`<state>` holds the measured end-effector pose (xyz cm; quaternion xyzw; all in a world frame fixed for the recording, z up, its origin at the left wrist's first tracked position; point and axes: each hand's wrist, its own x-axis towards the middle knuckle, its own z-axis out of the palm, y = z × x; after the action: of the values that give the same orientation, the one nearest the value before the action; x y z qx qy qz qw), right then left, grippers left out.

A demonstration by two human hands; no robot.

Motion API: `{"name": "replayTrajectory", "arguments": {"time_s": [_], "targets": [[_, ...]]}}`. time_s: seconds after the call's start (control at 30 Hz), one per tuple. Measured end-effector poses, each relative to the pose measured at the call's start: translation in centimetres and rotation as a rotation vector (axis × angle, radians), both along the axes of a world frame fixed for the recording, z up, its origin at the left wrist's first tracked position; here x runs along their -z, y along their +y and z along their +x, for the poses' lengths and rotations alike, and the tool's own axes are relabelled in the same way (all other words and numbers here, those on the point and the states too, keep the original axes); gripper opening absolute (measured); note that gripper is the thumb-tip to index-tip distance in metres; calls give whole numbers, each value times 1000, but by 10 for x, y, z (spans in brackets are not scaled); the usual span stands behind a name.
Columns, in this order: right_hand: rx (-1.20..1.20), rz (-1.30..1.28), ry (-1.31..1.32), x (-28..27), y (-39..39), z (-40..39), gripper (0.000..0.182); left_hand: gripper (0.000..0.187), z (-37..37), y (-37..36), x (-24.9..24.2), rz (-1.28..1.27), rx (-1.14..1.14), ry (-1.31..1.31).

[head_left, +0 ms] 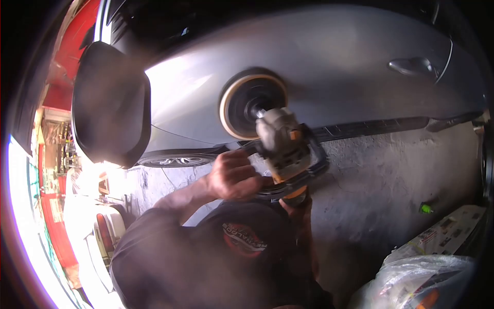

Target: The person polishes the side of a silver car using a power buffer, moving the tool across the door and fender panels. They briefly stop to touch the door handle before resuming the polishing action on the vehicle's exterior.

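A polisher (282, 147) with a grey body, black loop handle and orange trim is held in front of my chest. Its round pad (242, 103) is against or very close to the grey car door (339, 67); the contact edge is blurred. My left hand (235, 175) is closed around the left side of the loop handle. Lower down, my right hand (295, 205) is wrapped around the rear of the polisher body, mostly hidden behind it.
The car's side mirror (112, 103) juts out at the left, above a wheel (180, 160). A door handle (411, 66) is at the upper right. Clear plastic sheeting (417, 280) lies at the lower right, near a small green object (426, 208) on the concrete floor (370, 180).
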<state>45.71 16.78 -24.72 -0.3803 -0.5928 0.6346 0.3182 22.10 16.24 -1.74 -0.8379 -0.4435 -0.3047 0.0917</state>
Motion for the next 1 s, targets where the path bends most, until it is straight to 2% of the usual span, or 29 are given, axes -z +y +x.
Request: {"name": "replayTrajectory", "arguments": {"time_s": [0.1,0.2,0.27,0.3,0.33,0.37,0.47,0.57,0.63,0.7,0.83,0.87,1.0], "targets": [[-108,167,37,-8,1,-21,77,19,-22,-40,-1,-14,-82,-8],[-132,218,175,-16,1,-38,80,33,-31,-60,-6,-8,-132,3],[-166,-200,373,-50,3,-51,77,40,-34,-60,-8,9,-141,6],[-177,-135,192,-46,8,-38,80,44,-35,-59,-11,3,-125,7],[-198,-71,11,-42,13,-26,83,37,-34,-53,-14,22,-97,-2],[-147,-20,-13,-47,15,-15,82,28,-28,-47,-22,22,-93,-3],[-51,64,-28,-64,31,3,75,25,-6,-17,-29,92,-86,2],[33,63,-117,-73,51,28,70,25,10,37,-36,87,93,-31],[102,79,-63,-55,60,42,72,22,28,72,-37,152,129,-96],[186,86,-60,-67,72,51,80,23,40,101,-39,164,141,-56],[272,174,-17,-69,103,60,75,25,74,164,-57,179,159,-40],[325,22,34,-94,106,57,72,27,81,177,-62,156,150,-26],[381,100,35,-78,134,53,60,30,102,211,-75,112,146,-57]]}}
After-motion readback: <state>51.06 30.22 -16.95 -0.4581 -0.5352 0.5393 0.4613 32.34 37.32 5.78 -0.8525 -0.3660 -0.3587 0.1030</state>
